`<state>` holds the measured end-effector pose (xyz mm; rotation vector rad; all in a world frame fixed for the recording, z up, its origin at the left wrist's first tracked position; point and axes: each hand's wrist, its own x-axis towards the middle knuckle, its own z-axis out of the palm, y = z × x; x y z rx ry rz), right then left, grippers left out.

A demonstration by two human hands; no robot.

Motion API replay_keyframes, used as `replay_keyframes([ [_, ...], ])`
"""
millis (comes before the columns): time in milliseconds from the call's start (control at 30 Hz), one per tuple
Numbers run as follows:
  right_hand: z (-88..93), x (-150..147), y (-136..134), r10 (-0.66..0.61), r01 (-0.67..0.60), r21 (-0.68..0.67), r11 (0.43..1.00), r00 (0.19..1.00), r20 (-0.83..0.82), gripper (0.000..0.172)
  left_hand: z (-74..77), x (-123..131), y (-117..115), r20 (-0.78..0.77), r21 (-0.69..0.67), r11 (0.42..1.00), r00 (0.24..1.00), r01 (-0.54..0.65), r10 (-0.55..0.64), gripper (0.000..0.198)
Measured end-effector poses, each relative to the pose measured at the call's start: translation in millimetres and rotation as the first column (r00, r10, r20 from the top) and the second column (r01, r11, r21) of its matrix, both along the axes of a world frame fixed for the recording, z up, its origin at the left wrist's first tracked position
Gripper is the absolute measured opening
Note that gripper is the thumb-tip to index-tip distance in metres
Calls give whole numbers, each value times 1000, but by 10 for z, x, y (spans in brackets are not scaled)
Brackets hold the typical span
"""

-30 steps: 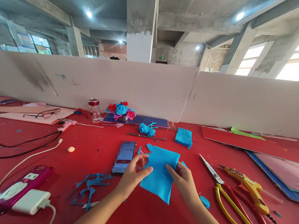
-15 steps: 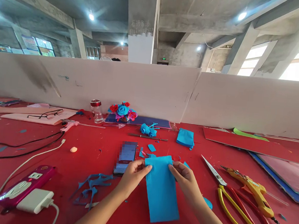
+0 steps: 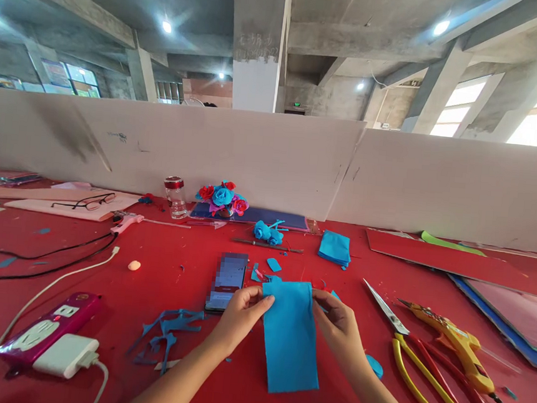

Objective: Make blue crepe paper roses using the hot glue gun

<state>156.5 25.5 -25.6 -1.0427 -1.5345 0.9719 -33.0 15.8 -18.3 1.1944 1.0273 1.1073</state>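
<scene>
A rectangular sheet of blue paper (image 3: pixel 291 341) hangs upright in front of me, its lower edge over the red table. My left hand (image 3: pixel 247 309) pinches its upper left corner, thumb on the near face. At the upper right corner, my right hand (image 3: pixel 336 320) has its fingers closed by the edge; the thumb tip is partly hidden. Behind the sheet lie small blue paper scraps (image 3: pixel 273 265). A phone (image 3: pixel 227 282) rests just beyond my left hand. Large scissors (image 3: pixel 398 329) with yellow and red handles lie right of my right hand.
A yellow glue gun (image 3: pixel 454 337) lies beside the scissors. Farther back are a stack of blue paper (image 3: pixel 334 248), blue paper roses (image 3: pixel 268 231), a flower arrangement (image 3: pixel 223 197) and a glass jar (image 3: pixel 175 199). Blue strips (image 3: pixel 167 330) and a purple power strip (image 3: pixel 48 329) occupy the left.
My right thumb has slid from the sheet's near face toward its right edge. The sheet's lower end has swung slightly left and up. My left hand keeps its pinch.
</scene>
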Motion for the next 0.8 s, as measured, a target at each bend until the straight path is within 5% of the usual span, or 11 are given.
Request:
replay_keyframes([
  [100,-55,8,16,14,-15,60,998,1000,23,12,-24,6,-2,-5,-2,1000,1000,22,-22,30],
  [200,-118,57,51,-78,45,277,960,991,110,26,-69,14,1,3,-29,997,997,73,-73,30],
  [300,-79,141,67,-101,-146,533,833,907,408,33,-126,24,14,13,-50,992,993,115,-114,31],
  [400,34,187,35,-114,-344,622,704,809,576,34,-154,32,19,6,-46,992,993,118,-118,32],
  [467,79,168,-6,-88,-345,629,697,829,552,28,-131,29,2,52,-48,988,988,150,-147,37],
  [567,48,89,-63,-93,-91,492,866,937,338,22,-48,14,-57,197,-22,947,930,320,-309,48],
  [667,-7,12,-92,-240,233,102,967,969,57,41,17,7,-110,186,11,882,866,470,-464,57],
  [733,15,-2,-92,-232,214,-148,966,965,-119,38,31,2,-120,92,-30,875,873,483,-479,65],
  [800,85,35,-74,-168,79,-275,958,934,-316,26,41,-26,-114,-57,-44,901,900,431,-433,51],
])
